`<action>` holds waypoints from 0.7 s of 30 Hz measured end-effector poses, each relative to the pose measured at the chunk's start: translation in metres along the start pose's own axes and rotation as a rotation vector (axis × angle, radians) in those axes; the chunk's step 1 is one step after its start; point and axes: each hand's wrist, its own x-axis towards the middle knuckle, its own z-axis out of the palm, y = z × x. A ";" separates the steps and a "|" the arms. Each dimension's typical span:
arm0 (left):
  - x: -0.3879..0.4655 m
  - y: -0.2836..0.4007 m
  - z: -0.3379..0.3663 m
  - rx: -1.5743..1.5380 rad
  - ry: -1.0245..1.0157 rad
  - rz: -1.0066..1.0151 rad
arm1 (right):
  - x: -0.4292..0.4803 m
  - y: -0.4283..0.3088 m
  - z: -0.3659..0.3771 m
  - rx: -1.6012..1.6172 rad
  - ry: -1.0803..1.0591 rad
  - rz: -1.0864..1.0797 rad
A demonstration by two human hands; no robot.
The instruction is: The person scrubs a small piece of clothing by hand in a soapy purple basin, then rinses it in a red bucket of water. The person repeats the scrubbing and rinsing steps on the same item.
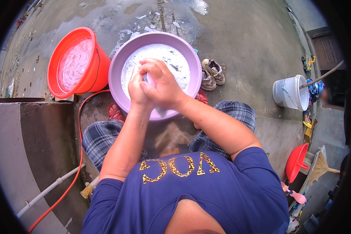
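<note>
Both hands meet above the near half of a lavender plastic basin [195,73]. It contains white suds over water [175,60]. My left hand [138,90] and my right hand [163,84] are closed together around a pale, wet piece that looks like cloth [151,79]. Most of it is hidden by the fingers and palms. A blurred pale end hangs below the wrists, over the basin's near rim.
Left of the basin, a red bucket [103,67] holds water beside an orange hose [81,128]. Worn shoes [213,73] sit at the basin's right. Farther right are a white bucket [286,92] with a stick, a red dustpan [297,163] and a straw broom [321,168]. The concrete floor [245,38] is partly wet.
</note>
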 end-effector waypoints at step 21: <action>-0.011 -0.003 -0.003 -0.373 -0.173 -0.106 | -0.003 -0.017 0.000 -0.081 0.018 -0.124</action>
